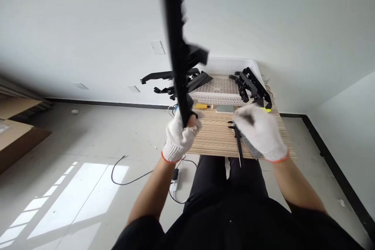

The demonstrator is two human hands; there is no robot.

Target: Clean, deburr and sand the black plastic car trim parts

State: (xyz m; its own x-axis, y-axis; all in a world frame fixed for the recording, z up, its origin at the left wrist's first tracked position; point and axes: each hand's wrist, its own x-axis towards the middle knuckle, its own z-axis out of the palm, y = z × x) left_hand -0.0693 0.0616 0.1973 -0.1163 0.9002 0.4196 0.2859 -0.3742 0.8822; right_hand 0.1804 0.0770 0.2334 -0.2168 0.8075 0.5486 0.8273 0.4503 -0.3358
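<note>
My left hand [181,134], in a white knit glove, is closed round the lower end of a long black plastic part [175,43] that stands nearly upright, its top running out of the picture. My right hand [259,131], also gloved and smeared by motion, hovers over the small wooden table [216,136]. It is just above a thin dark tool [238,144] and a grey pad [252,149] lying there. I cannot make out whether its fingers hold anything.
A white plastic basket [225,82] sits at the table's far end, with black plastic parts [252,84] leaning on its right and left sides. A yellow item [201,106] and a grey-green block [225,108] lie before it. Cables [129,179] trail on the floor; cardboard boxes [14,133] stand left.
</note>
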